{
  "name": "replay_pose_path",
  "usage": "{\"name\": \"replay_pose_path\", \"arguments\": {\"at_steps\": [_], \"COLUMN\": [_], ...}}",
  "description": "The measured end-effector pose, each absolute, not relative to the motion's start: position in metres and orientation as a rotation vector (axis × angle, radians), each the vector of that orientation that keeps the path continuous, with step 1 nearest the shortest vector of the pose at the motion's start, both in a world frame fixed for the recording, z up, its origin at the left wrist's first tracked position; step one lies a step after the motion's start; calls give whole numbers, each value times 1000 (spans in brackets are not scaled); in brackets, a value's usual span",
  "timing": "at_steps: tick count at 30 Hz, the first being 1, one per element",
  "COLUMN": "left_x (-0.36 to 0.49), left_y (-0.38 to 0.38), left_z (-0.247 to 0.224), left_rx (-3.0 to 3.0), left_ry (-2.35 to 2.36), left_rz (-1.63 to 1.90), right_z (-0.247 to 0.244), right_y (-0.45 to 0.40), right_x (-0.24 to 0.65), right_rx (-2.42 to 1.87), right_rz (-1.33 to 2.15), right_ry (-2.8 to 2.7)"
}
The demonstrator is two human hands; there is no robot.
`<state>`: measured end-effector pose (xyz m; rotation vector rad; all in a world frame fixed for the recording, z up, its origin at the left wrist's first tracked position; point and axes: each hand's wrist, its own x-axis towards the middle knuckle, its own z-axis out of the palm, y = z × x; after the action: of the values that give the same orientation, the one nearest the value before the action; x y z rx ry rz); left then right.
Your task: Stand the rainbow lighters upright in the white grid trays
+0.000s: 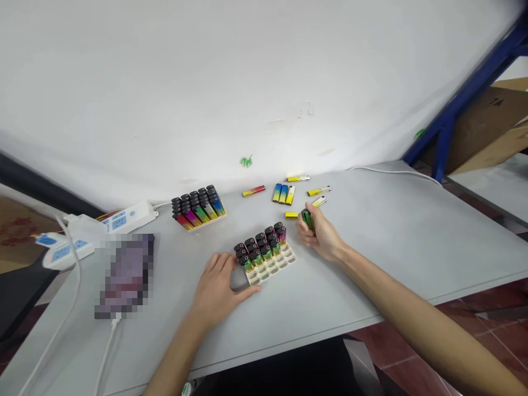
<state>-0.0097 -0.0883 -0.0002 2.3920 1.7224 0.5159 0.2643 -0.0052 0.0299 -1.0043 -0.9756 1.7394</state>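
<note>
My right hand (319, 231) is closed around a green lighter (306, 219), its dark top showing above the fingers. My left hand (218, 286) spans the left end of a pale slotted tray (272, 269), fingers at its left side and thumb along the front edge. Black-topped lighters (266, 252) stand upright in the tray's back rows, green ones in front and purplish ones at the back right. Bare slots show in its front rows and right end. Near my right hand lie loose yellow lighters (292, 215), one partly hidden by the fingers.
A full tray of upright lighters (200, 209) stands at the back left. Toward the wall lie a red-yellow lighter (253, 191) and blue-yellow lighters (279, 193). Power strips (119, 220), a blurred-out device (126, 275) and white cables (76, 275) occupy the left side.
</note>
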Motion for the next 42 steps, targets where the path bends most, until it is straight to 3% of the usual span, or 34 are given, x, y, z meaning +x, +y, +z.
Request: {"name": "replay_pose_path", "arguments": {"at_steps": [27, 34, 42], "left_x": [-9, -9, -8], "left_y": [-88, -88, -89], "left_z": [0, 1, 3], "left_rx": [2398, 2411, 2393], "left_ry": [1749, 1740, 1737], "left_rz": [528, 528, 503], "right_z": [30, 25, 30], "right_y": [-5, -4, -4], "right_x": [260, 261, 273], "right_rx": [-1116, -1100, -991], "right_rz": [1701, 1376, 1438], "right_ry": [-929, -1294, -1365]}}
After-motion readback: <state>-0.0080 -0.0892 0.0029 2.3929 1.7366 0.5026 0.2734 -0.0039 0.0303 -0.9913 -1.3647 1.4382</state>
